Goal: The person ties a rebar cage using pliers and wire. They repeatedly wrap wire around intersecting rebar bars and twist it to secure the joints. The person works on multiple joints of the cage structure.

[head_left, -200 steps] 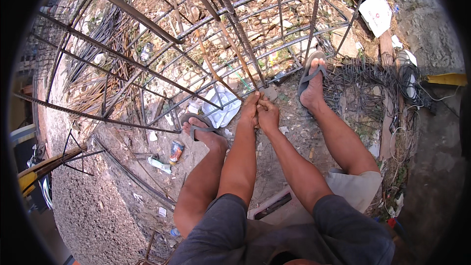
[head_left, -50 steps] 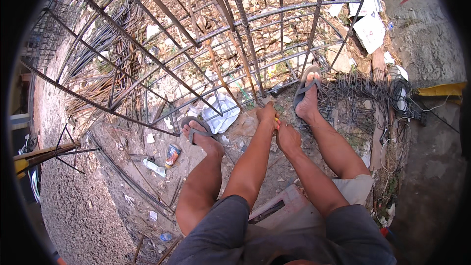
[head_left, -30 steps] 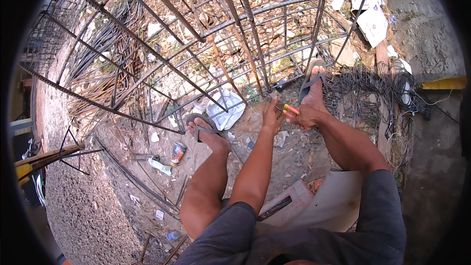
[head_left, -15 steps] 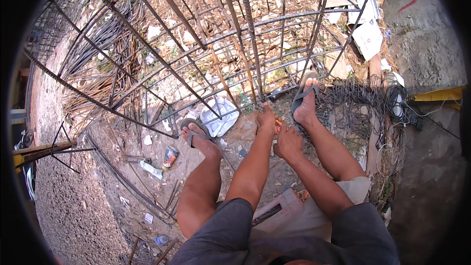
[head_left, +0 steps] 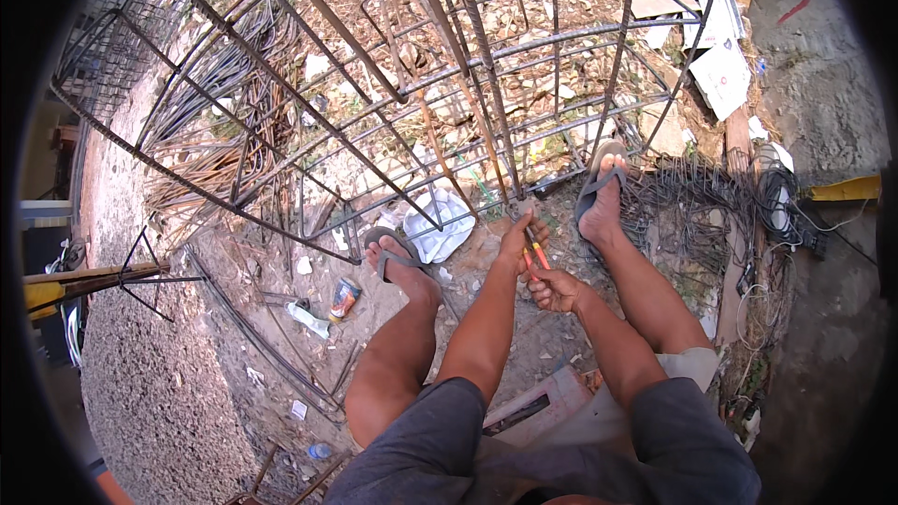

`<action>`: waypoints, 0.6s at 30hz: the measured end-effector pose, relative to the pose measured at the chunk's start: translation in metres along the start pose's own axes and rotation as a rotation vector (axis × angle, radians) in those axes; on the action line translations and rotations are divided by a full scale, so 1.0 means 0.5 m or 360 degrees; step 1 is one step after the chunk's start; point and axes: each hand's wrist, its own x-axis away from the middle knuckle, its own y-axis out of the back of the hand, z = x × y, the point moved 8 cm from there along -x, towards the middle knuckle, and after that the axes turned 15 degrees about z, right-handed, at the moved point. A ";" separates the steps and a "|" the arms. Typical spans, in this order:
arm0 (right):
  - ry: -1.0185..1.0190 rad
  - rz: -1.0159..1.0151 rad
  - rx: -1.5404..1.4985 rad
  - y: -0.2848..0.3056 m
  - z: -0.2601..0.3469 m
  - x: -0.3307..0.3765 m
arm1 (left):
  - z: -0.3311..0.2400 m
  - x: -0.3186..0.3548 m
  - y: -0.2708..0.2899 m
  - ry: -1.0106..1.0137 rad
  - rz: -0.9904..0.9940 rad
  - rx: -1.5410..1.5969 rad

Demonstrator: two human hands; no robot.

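A pair of pincers [head_left: 537, 254] with red and yellow handles is gripped at the handle end by my right hand [head_left: 558, 291], its fingers curled round. Just ahead and left, my left hand [head_left: 514, 245] is closed beside the pincers' head, with its fingertips pointing at the near end of the rebar cage [head_left: 486, 65]. What the left fingers pinch is too small to make out. The cage's long ribbed bars run away from me, crossed by bent stirrups. The pincers' jaws are dark and partly hidden by the left fingers.
My sandalled feet stand either side of the hands. A crumpled white bag [head_left: 440, 229] lies by the left foot. Tangled tie wire [head_left: 673, 196] lies at right, beside a plank. Loose bars [head_left: 201, 159] are piled at far left. A box-like block [head_left: 538, 402] is between my legs.
The view has shifted, moving the scene slightly right. My right hand has turned and dropped back a little, showing more of the pincers. The left hand stays near the bars' end.
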 end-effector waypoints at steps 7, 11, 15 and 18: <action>0.0139 -0.1660 0.2278 -0.069 0.082 0.043 | -0.004 -0.009 0.034 -0.0098 -0.0301 -0.0234; 0.0199 -0.1985 0.2584 -0.073 0.123 0.070 | 0.004 0.000 -0.003 0.0016 -0.0777 -0.0565; -0.0040 -0.1271 0.2432 -0.052 0.129 0.025 | 0.009 -0.065 0.150 -0.0241 -0.0874 -0.0922; -0.0155 -0.0429 0.1112 0.065 0.078 0.007 | -0.007 -0.024 0.049 -0.0079 -0.0493 -0.0743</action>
